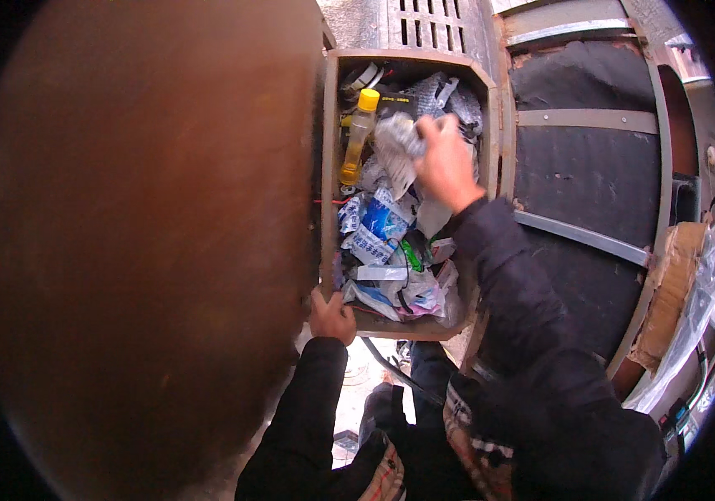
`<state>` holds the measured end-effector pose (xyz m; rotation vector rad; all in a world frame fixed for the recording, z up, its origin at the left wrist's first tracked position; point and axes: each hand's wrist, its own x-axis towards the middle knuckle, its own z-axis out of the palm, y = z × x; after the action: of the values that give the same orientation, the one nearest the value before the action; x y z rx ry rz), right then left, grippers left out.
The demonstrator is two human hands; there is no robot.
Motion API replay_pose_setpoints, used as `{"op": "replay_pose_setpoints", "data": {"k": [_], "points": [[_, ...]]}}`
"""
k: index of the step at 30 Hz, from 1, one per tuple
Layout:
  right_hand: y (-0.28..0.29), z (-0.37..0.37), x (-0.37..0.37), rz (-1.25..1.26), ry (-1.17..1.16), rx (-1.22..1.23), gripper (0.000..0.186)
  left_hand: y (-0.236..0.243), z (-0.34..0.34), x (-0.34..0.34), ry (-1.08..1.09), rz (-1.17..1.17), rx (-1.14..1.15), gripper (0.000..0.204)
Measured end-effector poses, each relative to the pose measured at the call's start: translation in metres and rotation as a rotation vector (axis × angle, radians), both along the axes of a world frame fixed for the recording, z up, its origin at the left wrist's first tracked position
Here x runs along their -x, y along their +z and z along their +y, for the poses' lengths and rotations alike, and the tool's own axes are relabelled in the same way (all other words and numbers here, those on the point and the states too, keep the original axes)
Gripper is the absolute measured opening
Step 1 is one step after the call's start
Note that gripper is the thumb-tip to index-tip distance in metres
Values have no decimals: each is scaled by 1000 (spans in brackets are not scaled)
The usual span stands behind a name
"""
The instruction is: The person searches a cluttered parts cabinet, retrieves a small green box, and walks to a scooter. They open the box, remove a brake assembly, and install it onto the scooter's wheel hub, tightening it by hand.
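Works over an open, angular box [407, 57] packed with loose scraps. Has a broad brown panel [149, 250] close on the left, running along the box's left wall and blocking all view beyond. Has on the right a lid-like framed panel [583, 159], lined in black and crossed by metal strips, with torn cardboard [670, 292] and clear plastic sheeting [712, 284] farther out. Faces a slotted grey cover [417, 35] past the far rim. Sees, inside, a yellow-capped bottle [357, 138] lying along the left wall, bubble wrap [429, 92] at the far end, a blue-and-white packet [388, 215] nearer the middle, and a white strip [381, 273] set crosswise near a green wrapper [411, 255]. Hides part of the right rim behind the dark right sleeve [533, 284].

Reaches in with the right hand [447, 159] and pinches a crumpled grey-white wrapper [395, 150] between bent fingers and thumb, blurred at the tips. Holds this wrapper in the far half of the box, above other scraps and just right of the bottle. Holds its long axis roughly near-to-far, narrower end pointing toward the body. Rests the left hand [332, 319] on the near left corner of the rim, fingers bent and slightly parted; cannot tell firm grip from light touch.
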<state>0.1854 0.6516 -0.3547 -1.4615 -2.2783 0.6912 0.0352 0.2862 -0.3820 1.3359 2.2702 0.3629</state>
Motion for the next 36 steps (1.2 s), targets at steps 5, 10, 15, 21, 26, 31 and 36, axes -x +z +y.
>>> {"op": "replay_pose_setpoints", "data": {"k": [5,10,15,21,26,31,36], "points": [[-15,-94,-12,67,122,211,38,1,1,1,-2,-16,22,22],[-33,-111,-31,-54,44,390,31,2,1,3,-25,-51,-16,22],[-50,-75,-37,-95,-118,174,38,-1,-1,1,-18,6,-7,22],[-39,-24,-9,84,-72,-92,60,-1,-1,0,-23,15,8,26],[-69,5,15,-223,97,174,72,0,3,1,14,25,83,30],[-97,0,4,-87,84,99,71,3,4,1,-2,-10,34,27],[-96,-4,35,37,-19,190,70,4,2,1,25,-31,41,25]]}}
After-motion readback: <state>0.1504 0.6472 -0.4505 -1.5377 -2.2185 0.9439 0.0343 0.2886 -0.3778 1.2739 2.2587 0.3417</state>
